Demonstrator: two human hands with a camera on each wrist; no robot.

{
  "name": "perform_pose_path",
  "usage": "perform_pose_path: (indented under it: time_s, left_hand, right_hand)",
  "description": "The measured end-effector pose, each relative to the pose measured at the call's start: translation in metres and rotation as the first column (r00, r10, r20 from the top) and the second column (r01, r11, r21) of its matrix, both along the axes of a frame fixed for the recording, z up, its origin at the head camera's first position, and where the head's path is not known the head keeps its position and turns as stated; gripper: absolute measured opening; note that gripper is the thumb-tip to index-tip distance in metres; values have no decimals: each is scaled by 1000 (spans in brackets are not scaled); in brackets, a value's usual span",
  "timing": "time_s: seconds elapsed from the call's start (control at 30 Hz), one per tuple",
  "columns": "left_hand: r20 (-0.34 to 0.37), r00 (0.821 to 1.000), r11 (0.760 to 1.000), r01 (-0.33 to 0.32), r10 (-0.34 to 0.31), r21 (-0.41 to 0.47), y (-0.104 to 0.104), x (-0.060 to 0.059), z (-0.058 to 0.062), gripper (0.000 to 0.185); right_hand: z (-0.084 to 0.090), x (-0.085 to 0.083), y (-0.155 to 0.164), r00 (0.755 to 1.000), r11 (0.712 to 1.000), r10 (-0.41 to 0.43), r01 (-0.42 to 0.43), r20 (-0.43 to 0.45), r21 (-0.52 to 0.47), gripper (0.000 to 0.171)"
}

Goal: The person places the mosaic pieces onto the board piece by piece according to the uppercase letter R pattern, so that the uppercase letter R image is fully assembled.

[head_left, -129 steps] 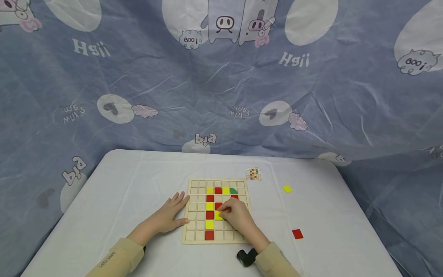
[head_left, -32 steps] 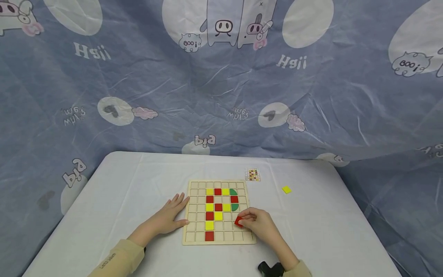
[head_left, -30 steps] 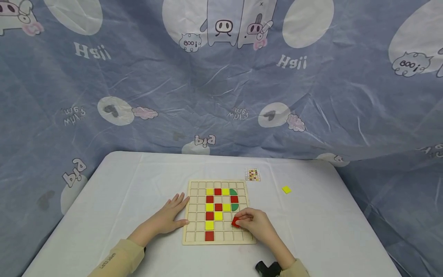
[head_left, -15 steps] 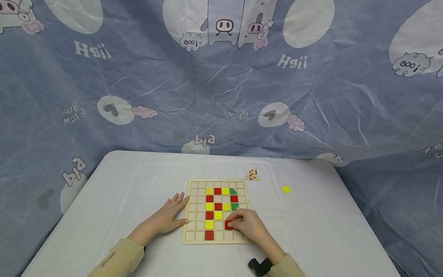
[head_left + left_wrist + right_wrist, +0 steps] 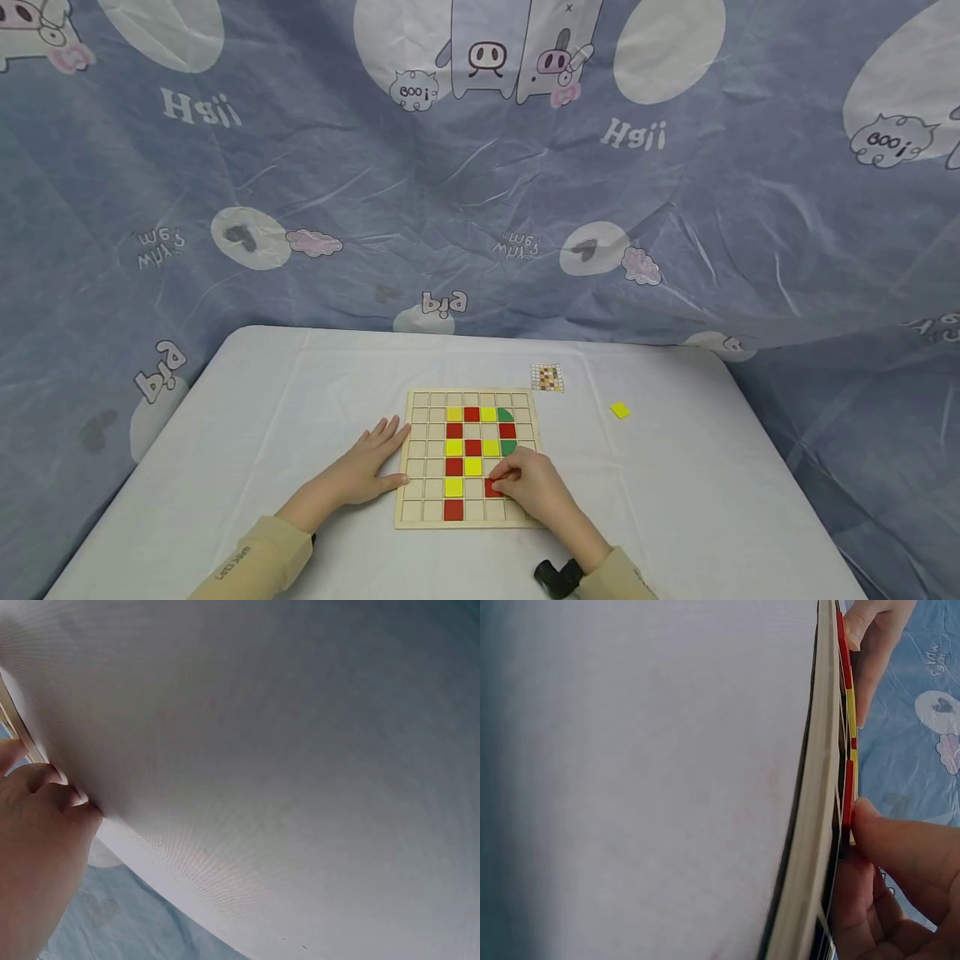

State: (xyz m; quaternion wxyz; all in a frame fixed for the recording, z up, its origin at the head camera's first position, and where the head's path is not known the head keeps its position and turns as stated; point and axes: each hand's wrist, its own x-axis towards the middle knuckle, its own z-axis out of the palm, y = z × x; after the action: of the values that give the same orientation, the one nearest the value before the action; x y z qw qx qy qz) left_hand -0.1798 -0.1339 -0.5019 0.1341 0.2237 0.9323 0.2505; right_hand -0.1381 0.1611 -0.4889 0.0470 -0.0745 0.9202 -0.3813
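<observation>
So on my feed the right hand (image 5: 534,490) is down on the wooden grid board (image 5: 420,521), fingers curled and pinching a red square tile (image 5: 492,489) that sits in a cell near the board's near edge, one column right of the yellow tile (image 5: 454,487) and two right of nothing much else. From the right wrist view I can see a fingertip (image 5: 877,821) pressed right against the tile edge, so the grip is narrow and on the tile. Whether the tile is fully seated in its cell I honestly can't tell.

The left hand (image 5: 369,467) lies flat on the white table (image 5: 262,417), fingers straight and spread, touching the left edge of the board. It holds nothing.

On the board there's a column of red and yellow tiles running from far to near, plus a loop of red, yellow and two green half-round pieces (image 5: 507,414) on the far right of it.

Off the board: a small pattern card (image 5: 547,377) just past the far right corner, and a loose yellow tile (image 5: 619,410) further right, well apart from everything. A blue cartoon-print sheet (image 5: 480,167) hangs behind the table.
</observation>
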Motion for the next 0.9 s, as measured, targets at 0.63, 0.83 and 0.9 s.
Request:
perform_pose_path:
  time_s: [0.63,0.83,0.9]
  left_hand:
    - [-1,1000,1000,-11,11,-12,0,0,1,84]
    - [-2,1000,1000,-4,4,-11,0,-1,0,84]
    - [-6,1000,1000,0,0,-3,0,-1,-1,84]
  right_hand:
    - [11,-26,38,978,975,-207,208,24,-73,4]
    - [8,-52,92,934,934,-357,355,-24,-45,11]
    - [8,-59,111,917,918,-397,396,-37,-30,14]
